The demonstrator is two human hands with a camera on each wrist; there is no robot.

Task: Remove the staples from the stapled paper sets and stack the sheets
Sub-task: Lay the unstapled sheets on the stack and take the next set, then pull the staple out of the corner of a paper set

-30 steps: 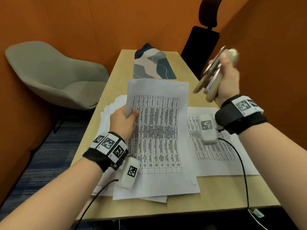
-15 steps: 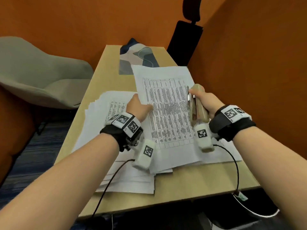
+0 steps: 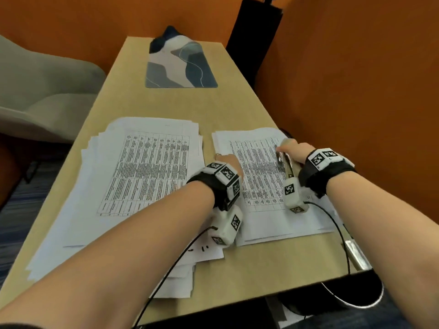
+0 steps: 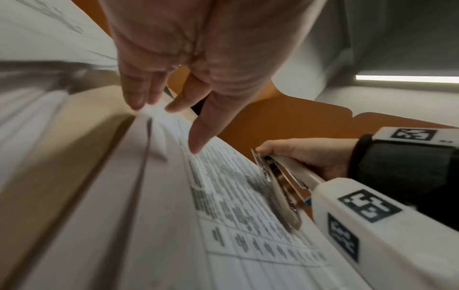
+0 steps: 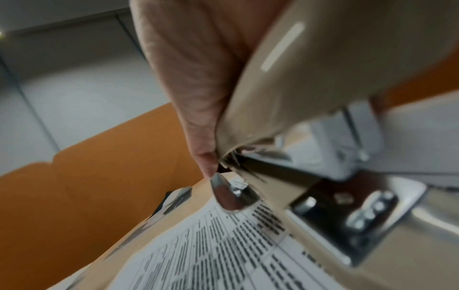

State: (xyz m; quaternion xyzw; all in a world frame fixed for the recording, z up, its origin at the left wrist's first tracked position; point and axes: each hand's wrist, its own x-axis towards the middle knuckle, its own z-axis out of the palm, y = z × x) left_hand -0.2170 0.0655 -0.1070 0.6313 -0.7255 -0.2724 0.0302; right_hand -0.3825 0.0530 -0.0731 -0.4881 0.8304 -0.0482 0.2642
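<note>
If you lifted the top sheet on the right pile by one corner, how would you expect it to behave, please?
The top sheet is a single thin page, so it would probably flop and bend. It looks light, so it may slide off the right pile when nudged. The left hand lies on it with straight fingers, likely steadying it.

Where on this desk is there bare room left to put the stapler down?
Bare desk lies between the patterned mat and the far edges of both paper piles. A strip also runs along the near edge, below the right pile. The left pile, both hands and the stapler crowd the middle.
</note>
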